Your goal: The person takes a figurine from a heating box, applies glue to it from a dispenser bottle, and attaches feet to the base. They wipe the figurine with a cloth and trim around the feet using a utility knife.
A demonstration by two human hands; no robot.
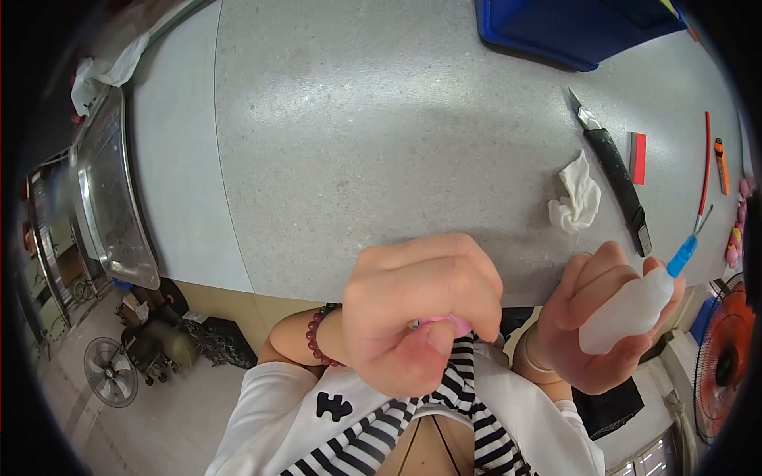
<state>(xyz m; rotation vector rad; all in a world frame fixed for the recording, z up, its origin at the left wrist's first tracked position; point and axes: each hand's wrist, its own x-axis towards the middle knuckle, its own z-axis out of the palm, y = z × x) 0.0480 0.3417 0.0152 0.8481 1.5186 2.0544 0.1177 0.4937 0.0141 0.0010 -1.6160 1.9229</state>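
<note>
Two hands, two items: left hand (421, 305) pinches one pink bit (462, 324), right hand's fingers (591, 278) wrap round one white bottle (625, 312).

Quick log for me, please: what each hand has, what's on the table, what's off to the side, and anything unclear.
left hand: gripping a small pink item
right hand: holding a white bottle, blue tip upward in view
table: black-handled knife, crumpled white tissue, red block, red rod, blue bin
image left: metal tray
unclear: pink item's shape, mostly hidden
</note>
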